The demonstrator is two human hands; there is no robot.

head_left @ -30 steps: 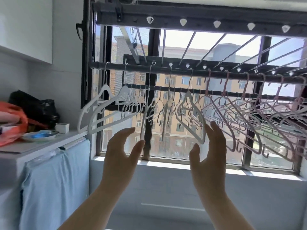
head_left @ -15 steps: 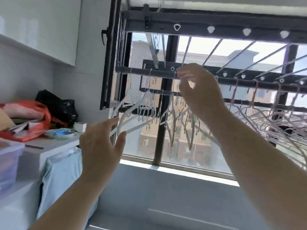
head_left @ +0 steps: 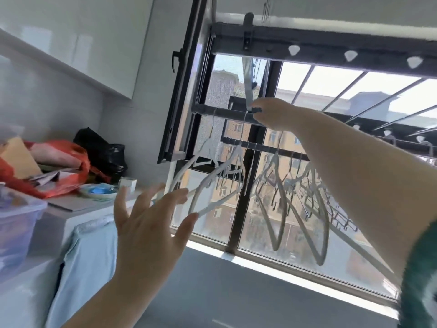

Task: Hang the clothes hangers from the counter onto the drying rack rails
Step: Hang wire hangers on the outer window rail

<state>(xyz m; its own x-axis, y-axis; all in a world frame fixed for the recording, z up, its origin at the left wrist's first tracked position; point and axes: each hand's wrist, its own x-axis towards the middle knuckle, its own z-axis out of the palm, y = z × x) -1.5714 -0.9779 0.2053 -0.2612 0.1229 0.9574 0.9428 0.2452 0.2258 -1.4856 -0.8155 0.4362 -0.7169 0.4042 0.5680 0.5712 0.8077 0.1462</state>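
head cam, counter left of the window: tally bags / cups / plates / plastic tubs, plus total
Bags: 2 (black bag, orange bag)
Cups: 1 (white cup)
Plates: 1 (plate, something blue on it)
Tubs: 1 (clear tub)
Total: 5

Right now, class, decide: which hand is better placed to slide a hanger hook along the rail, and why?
Right. The right hand is up at the rail, fingers pinching it beside a hanger hook. The left hand is open, well below.
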